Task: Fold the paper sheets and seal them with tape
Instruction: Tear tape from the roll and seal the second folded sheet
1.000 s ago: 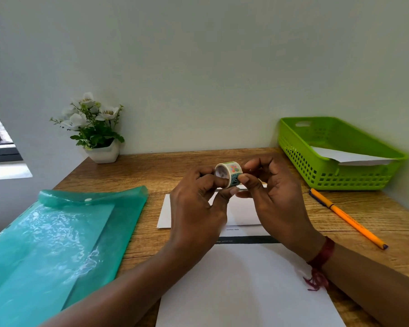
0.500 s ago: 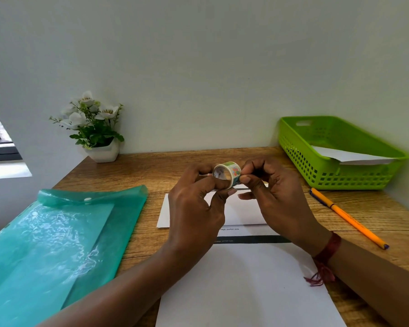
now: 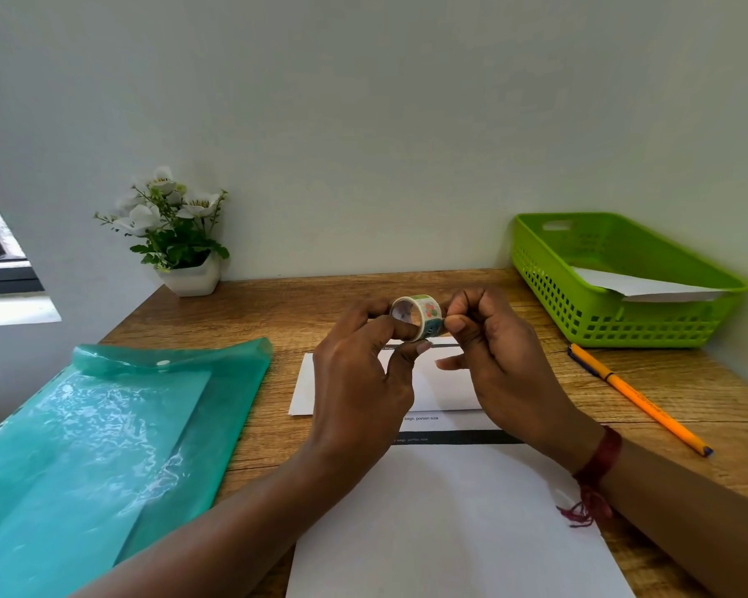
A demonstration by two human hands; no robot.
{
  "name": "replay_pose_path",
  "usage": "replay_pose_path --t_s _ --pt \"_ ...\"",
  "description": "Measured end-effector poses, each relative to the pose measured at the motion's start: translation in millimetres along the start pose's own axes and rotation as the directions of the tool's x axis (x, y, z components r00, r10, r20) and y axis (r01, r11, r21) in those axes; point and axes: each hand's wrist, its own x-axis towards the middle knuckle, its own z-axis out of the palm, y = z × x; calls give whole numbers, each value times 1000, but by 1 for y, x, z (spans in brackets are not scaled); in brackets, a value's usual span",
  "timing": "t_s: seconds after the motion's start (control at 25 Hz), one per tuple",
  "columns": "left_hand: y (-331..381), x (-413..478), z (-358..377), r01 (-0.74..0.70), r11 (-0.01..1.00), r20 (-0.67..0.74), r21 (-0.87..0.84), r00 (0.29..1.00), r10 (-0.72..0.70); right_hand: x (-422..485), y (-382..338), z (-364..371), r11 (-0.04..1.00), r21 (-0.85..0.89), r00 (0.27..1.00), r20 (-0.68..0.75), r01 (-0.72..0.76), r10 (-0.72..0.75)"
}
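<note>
A small roll of patterned tape [image 3: 419, 315] is held up above the desk between both hands. My left hand [image 3: 359, 377] grips the roll with thumb and fingers through and around its ring. My right hand [image 3: 493, 360] pinches the roll's outer edge at the right with thumb and forefinger. Under the hands a folded white paper [image 3: 445, 388] lies on the wood. A larger white sheet [image 3: 450, 524] with a dark printed strip lies nearer to me, partly under my forearms.
A teal plastic folder [image 3: 104, 446] covers the left of the wooden desk [image 3: 277, 308]. A green basket [image 3: 614, 282] at the back right holds white paper [image 3: 635, 287]. An orange pen [image 3: 635, 397] lies in front of it. A potted white flower [image 3: 178, 235] stands back left.
The roll has been turned a little in my hands, its open ring now facing more toward me. My right fingers have shifted along its outer edge. Both hands stay above the folded paper.
</note>
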Motion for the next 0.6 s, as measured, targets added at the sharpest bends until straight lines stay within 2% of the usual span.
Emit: replay_pose_path --t_s 0.12,0.44,0.6 --pt "-3 1 -1 43 999 -7 -8 999 -43 2 -2 -1 995 98 1000 -21 -2 4" --pt "0 0 -1 9 1000 -10 20 1000 -9 2 -2 -3 998 48 997 -67 46 -43" --pt "0 1 -2 -42 998 -13 49 999 42 0 -2 -2 999 47 1000 -26 2 -1"
